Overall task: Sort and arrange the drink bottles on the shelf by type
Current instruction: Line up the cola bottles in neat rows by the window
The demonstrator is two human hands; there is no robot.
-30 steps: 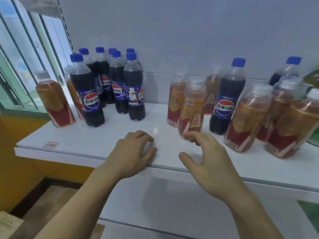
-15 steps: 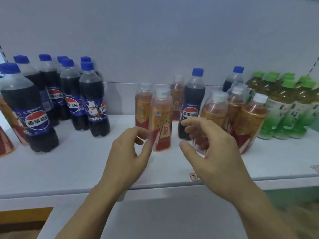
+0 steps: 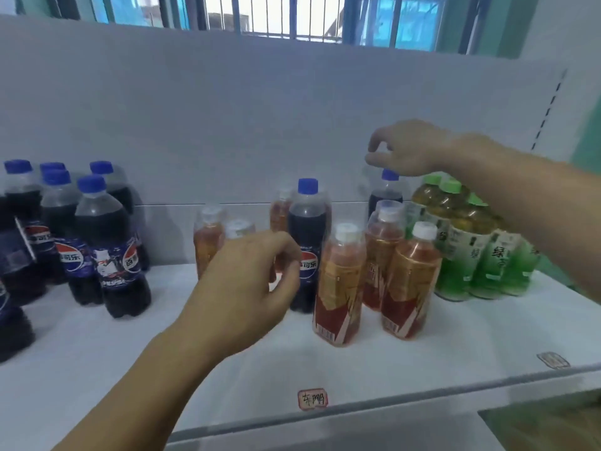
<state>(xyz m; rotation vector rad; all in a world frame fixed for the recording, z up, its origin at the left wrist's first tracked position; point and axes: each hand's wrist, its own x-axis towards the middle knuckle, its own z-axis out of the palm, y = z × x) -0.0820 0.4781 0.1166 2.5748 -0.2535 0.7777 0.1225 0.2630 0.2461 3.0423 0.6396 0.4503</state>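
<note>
- Right hand (image 3: 406, 148) hangs above the cola bottle at the back (image 3: 385, 193), fingers curled downward and loosely spread over its blue cap; thumb and fingertips sit just above the cap, and I cannot tell whether they touch it yet.
- That bottle stands upright near the back edge of the shelf (image 3: 455, 346), wedged between the orange tea bottles (image 3: 413, 281) in front and the green tea bottles (image 3: 468, 242) on its right-hand side. Its long axis runs straight up, cap pointing at the palm, so it lies directly below the right hand.
- Left hand (image 3: 247, 281) floats in front of the middle of the shelf, fingers curled in and holding nothing. Just beyond its knuckles stands a second stray cola bottle (image 3: 307, 242), also upright with cap up, among more orange tea.
- By my judgement each hand is nearest its own stray: right for the back bottle, left for the middle one.
- Main cola group (image 3: 97, 242) stands toward the left end of the shelf, well apart from both strays, so they likely travel leftward.
- Probably the back bottle has to come straight up along its axis first, since neighbours crowd its front and side.
- Risk: a sideways drag could topple the orange tea in front.
</note>
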